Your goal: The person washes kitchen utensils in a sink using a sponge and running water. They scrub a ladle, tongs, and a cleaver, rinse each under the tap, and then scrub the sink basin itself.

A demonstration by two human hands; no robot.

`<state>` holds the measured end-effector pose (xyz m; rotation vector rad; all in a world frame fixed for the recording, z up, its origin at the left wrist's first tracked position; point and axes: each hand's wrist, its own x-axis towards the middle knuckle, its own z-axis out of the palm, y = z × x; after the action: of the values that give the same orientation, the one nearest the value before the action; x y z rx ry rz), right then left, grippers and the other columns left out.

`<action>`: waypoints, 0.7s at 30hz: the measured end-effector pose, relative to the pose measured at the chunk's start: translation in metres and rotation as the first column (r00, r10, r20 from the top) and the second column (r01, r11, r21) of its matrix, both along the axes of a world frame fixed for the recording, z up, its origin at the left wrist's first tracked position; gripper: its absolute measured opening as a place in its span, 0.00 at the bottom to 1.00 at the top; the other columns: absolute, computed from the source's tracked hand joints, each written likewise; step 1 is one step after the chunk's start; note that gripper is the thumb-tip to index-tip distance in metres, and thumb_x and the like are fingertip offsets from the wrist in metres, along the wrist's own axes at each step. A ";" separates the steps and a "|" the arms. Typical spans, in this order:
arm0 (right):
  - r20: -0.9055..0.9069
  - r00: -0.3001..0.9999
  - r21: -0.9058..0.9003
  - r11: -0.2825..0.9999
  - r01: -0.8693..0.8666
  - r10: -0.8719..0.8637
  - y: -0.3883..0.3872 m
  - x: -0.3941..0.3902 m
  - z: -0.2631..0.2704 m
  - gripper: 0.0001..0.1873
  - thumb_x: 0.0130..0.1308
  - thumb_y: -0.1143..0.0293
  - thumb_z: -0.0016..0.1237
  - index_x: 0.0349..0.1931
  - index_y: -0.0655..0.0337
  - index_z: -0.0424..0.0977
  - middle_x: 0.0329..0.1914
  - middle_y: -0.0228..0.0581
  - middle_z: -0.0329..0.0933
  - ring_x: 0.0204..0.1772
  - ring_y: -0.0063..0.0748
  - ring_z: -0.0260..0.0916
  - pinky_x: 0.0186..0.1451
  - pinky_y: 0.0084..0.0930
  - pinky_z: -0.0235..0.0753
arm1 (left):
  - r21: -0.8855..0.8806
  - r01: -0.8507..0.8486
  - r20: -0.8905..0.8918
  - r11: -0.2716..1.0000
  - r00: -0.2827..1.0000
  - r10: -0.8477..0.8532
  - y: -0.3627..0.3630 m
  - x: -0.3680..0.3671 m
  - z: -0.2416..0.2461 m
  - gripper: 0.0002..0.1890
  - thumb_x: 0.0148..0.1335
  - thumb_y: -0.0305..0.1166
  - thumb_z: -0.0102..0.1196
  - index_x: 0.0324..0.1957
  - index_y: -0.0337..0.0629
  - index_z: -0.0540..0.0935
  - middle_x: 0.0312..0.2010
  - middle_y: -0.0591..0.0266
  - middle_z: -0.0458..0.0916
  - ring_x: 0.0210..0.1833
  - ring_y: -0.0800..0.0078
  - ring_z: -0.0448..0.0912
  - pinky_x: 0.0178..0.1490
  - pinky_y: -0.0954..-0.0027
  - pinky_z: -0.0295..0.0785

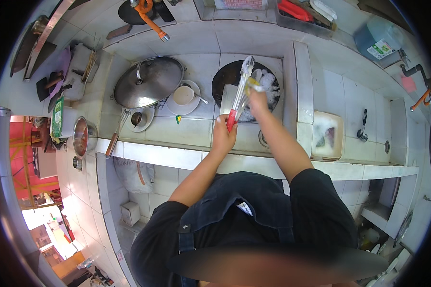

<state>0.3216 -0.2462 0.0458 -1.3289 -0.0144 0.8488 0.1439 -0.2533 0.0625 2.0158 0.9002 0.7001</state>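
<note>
My left hand [224, 134] grips the red handle of a pair of metal tongs [242, 84], which point up and away from me. A yellow sponge [253, 85] with suds is in my right hand [258, 100], close against the tongs. Both hands are over a tiled sink basin, where a round black pan [222, 77] holds white foam [269, 84]. A flat, pale rectangular piece [229, 97] leans in the pan, behind the tongs. My right fingertips are partly hidden by the sponge and foam.
Left in the basin are a large metal lid [154, 86], a white bowl [183, 95] on a plate, and a metal cup [138, 118]. A divider [303, 86] separates the right basin, with a soapy tub [339, 136] and a black-handled utensil [363, 125]. An orange faucet hose [152, 23] hangs above.
</note>
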 end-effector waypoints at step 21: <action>-0.154 0.921 0.110 0.932 -0.344 0.358 -0.055 -0.032 0.014 0.16 0.68 0.66 0.45 0.54 0.60 0.70 0.45 0.35 0.77 0.46 0.32 0.76 0.50 0.34 0.76 | 0.001 -0.063 0.080 0.998 0.995 0.063 0.015 0.009 0.003 0.18 0.54 0.22 0.60 0.47 0.34 0.70 0.37 0.49 0.77 0.35 0.62 0.78 0.41 0.65 0.73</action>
<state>0.2892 -0.3016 0.0600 -1.1887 -0.1555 1.2548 0.1526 -0.2387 0.0657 1.9555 0.9192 0.8124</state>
